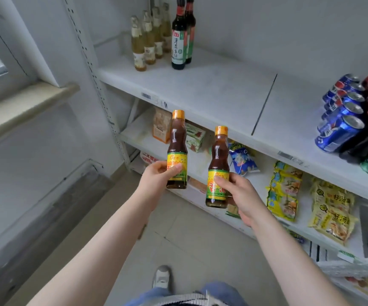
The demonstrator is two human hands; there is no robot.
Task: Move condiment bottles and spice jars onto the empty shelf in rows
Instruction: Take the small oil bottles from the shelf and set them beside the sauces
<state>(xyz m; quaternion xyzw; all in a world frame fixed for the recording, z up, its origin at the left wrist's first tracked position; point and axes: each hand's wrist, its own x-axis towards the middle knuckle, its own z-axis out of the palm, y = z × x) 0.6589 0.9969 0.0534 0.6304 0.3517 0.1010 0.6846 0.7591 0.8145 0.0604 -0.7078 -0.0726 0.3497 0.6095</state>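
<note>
Pale bottles (148, 38), then dark bottles (181, 40), stand in files at the shelf's (211, 89) back-left corner; likely the rows are being built from there. Left hand (156, 180) grips an oil bottle (177, 149) round its label, upright, below the shelf edge. Right hand (238, 193) grips a second bottle (218, 168) likewise, apart from the first. Upright hold probably suits setting down directly. Cans (342, 111) occupy the right end.

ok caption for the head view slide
Left hand and right hand each hold a sesame-oil bottle before a partly stocked shelf.
</note>
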